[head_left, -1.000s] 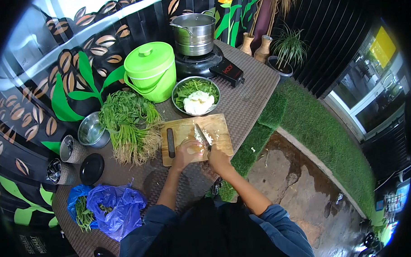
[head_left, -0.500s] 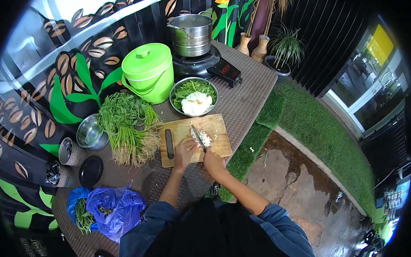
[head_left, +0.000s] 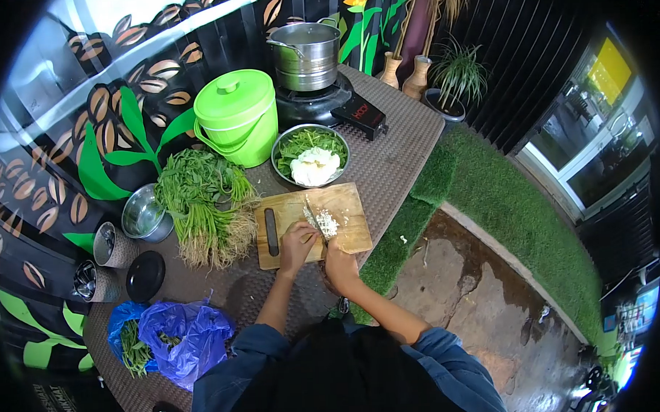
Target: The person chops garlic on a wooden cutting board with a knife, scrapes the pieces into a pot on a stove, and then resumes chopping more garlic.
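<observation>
A wooden cutting board [head_left: 352, 205] lies on the table with finely chopped white bits [head_left: 327, 222] heaped around its middle. My right hand [head_left: 339, 264] is wrapped round the handle of a knife [head_left: 312, 218], whose blade points away from me over the board. Just left of the blade, my left hand [head_left: 299, 243] has its fingers pinched together close to the edge; what they hold is too small to make out. Beyond the board stands a metal bowl [head_left: 276, 155] of cut greens [head_left: 299, 143] with a white, pale-folded mass [head_left: 315, 166] on top.
A rooted bunch of greens [head_left: 202, 199] lies left of the board. Behind stand a lidded green bucket [head_left: 240, 118] and a steel pot [head_left: 307, 58] on a black stove [head_left: 312, 105]. Purple-blue plastic bags [head_left: 186, 342], a steel bowl [head_left: 147, 216] and a black lid [head_left: 145, 276] sit at left.
The knife and my right hand have shifted slightly left and toward me, with the blade turned a little. My left hand stays nearly in place beside the blade.
</observation>
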`<state>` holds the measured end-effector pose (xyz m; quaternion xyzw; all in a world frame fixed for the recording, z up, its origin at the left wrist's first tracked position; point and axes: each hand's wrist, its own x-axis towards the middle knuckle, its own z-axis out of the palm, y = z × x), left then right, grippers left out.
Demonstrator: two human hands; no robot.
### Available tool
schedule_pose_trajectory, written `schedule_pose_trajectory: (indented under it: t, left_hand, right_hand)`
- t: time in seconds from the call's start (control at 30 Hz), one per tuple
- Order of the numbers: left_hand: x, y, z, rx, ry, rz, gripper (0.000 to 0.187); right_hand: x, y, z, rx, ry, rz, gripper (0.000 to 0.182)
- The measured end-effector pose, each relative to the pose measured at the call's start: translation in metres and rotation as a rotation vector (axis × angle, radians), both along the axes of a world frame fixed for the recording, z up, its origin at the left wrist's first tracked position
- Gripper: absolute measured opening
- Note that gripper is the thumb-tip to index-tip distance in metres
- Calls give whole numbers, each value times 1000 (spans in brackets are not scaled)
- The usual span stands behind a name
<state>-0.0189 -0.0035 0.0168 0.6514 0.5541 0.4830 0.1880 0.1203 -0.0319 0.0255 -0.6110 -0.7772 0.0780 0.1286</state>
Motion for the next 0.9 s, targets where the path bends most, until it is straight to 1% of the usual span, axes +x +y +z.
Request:
schedule_pose_trajectory:
  t: [0.07,0.13,0.23,0.27,0.33,0.37,0.43,0.47,0.53,0.57,0.63,0.67,0.7,0.77,0.8,0.83,0.87,0.9]
  left_hand:
    - [2,-1,1,6,-13,4,11]
    - [0,0,-1,14,-18,-5,11]
    - [0,0,-2,20,-32,-3,10]
    - [0,-1,-2,25,-19,-5,10]
    - [2,1,-1,34,-11,-4,10]
    - [2,2,-1,36,-5,-2,10]
    - [2,-1,-2,34,7,-5,10]
    - [2,-2,-1,40,-4,-12,10]
    - [2,-2,0,48,-14,-16,10]
    - [2,-3,-1,59,-10,-23,10]
    - [3,-2,-1,72,-12,-30,11]
    - [2,-2,-1,78,-12,-14,12]
    - [3,-3,-1,82,-11,3,12]
    - [2,-1,0,107,1,42,12]
    - [1,-1,2,133,17,77,12]
    - [1,-1,3,131,18,78,12]
    - [2,0,5,115,38,150,12]
    - [2,1,3,99,57,222,12]
  right_hand:
    - [-1,1,1,7,17,10,13]
    - [6,10,19,-152,103,57,14]
    - [13,4,21,-180,118,35,14]
    - [12,1,11,-178,116,36,14]
    - [7,-2,-1,9,25,9,13]
    - [9,3,-7,10,23,12,13]
    - [10,12,23,-305,174,-25,20]
    - [16,19,29,-304,178,-26,20]
    - [39,31,35,-385,349,109,31]
    - [49,33,34,-384,349,111,31]
    - [67,37,34,-310,498,194,40]
    - [74,36,33,-332,425,120,42]
    - [76,35,33,-333,420,122,42]
    - [77,30,31,-335,295,-71,41]
    - [75,26,26,-337,295,-70,41]
    - [69,21,21,-258,279,-65,40]
    - [64,19,16,-180,262,-60,38]
    - [57,17,17,-181,262,-61,38]
